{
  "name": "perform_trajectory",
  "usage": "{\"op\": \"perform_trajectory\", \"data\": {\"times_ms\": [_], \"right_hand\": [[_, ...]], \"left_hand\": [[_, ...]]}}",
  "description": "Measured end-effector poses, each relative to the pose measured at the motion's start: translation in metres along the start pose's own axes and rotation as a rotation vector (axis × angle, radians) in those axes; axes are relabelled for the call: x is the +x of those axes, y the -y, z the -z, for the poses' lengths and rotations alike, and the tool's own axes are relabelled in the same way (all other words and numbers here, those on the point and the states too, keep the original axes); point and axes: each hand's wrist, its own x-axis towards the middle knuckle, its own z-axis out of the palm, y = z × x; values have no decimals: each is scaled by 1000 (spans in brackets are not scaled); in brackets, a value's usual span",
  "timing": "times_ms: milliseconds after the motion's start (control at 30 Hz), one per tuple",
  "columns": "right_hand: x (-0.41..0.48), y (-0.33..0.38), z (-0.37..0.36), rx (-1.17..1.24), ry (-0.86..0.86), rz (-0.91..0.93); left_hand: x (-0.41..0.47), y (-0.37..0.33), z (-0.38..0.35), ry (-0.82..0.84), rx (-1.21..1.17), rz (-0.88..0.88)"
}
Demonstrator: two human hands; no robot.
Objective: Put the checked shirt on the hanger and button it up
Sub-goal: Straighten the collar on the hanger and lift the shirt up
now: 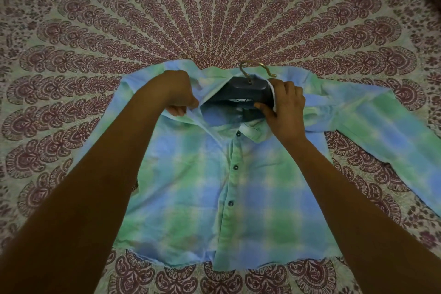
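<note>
- Checked shirt (pixel 186 174): blue and green check. It lies front up on the bedspread, filling the centre and lower centre of the frame, with the hem toward the bottom edge. One sleeve (pixel 393 126) is stretched out to the right edge.
- Hanger (pixel 245 89): dark, with a broad body. It sits in the shirt's neck opening at upper centre, and its brass-coloured hook (pixel 256 70) points to the top of the frame. Both ends of its shoulders are hidden by cloth or by a hand.
- Left hand (pixel 177 93): the fingers are curled round the collar cloth on the left side of the neck opening, and the fabric is drawn taut away from the hanger.
- Right hand (pixel 285 107): thumb and fingers are closed round the right end of the hanger body, with the collar edge just beside or under the fingers.
- Buttons (pixel 235 166): three dark ones show down the placket below the collar. Whether each sits through its hole cannot be told, though the front panels overlap down to the hem.
- Bedspread (pixel 214 7): cream with a maroon fan-shaped print, and it covers the whole background.
- Progress, as judged: the hanger is at the neck but probably not fully seated. Its centre shows bare in the gaping collar, and neither shirt shoulder can be seen settled over a hanger end.
- Remaining, as judged: work each shoulder over the hanger, square the collar round the hook, then fasten or check the buttons from the top down.
</note>
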Motion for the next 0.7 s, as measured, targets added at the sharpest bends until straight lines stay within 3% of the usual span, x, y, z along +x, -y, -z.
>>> {"op": "perform_trajectory", "data": {"times_ms": [67,233,367,500,700], "right_hand": [[2,2,2,7,5,-27],[6,2,5,11,28,-52],[3,5,4,25,29,-74],[1,7,4,35,28,-87],[3,11,6,54,28,-159]], "left_hand": [[1,2,-3,6,-74,28],[-2,21,-6,-76,-527,36],[-2,28,-17,-129,-659,41],[-3,22,-25,-222,-1088,33],[-4,19,-61,-351,-935,137]]}}
